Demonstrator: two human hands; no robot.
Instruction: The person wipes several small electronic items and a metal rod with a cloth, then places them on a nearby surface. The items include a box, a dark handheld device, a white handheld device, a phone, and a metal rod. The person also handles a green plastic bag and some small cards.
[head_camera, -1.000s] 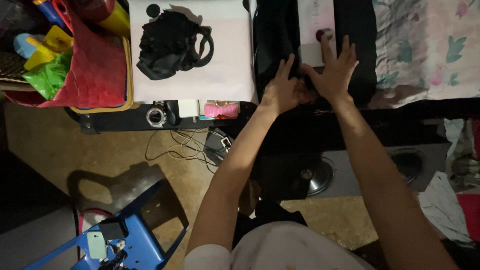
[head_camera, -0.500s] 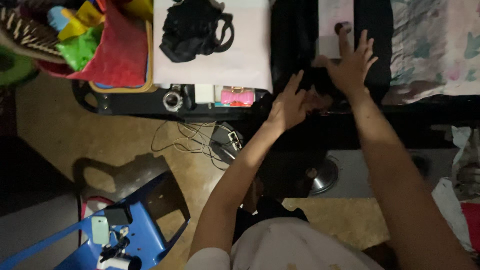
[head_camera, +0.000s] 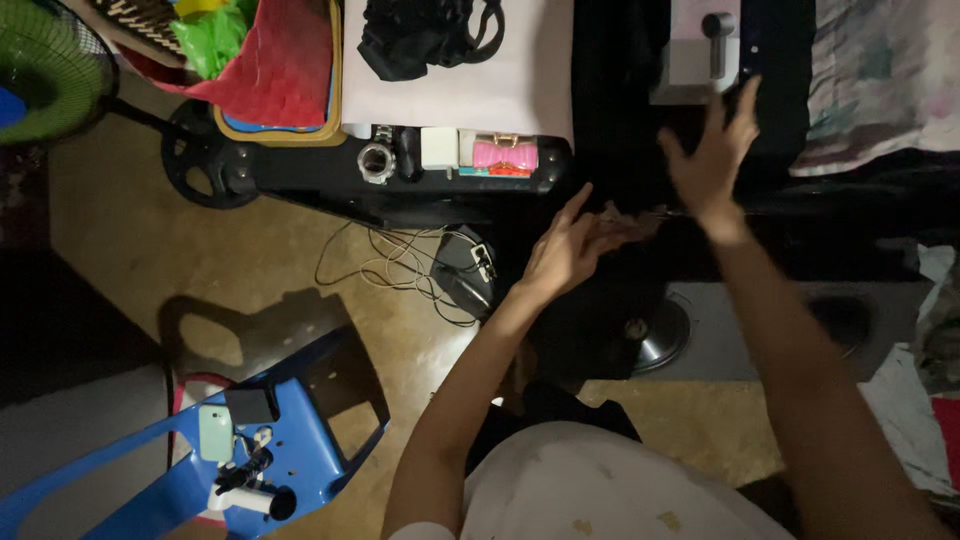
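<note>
Two open hands, left hand (head_camera: 565, 250) and right hand (head_camera: 712, 150), flank black cloth (head_camera: 620, 130).

left hand (head_camera: 565, 250) open over black cloth (head_camera: 610, 110) | right hand (head_camera: 712, 160) spread, fingers (head_camera: 745, 100) near sewing machine (head_camera: 700, 50)

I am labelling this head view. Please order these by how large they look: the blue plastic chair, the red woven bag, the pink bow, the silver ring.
1. blue plastic chair, though it is nearer the camera and cut by the edge.
2. red woven bag, also cut by the edge.
3. pink bow.
4. silver ring.
</note>
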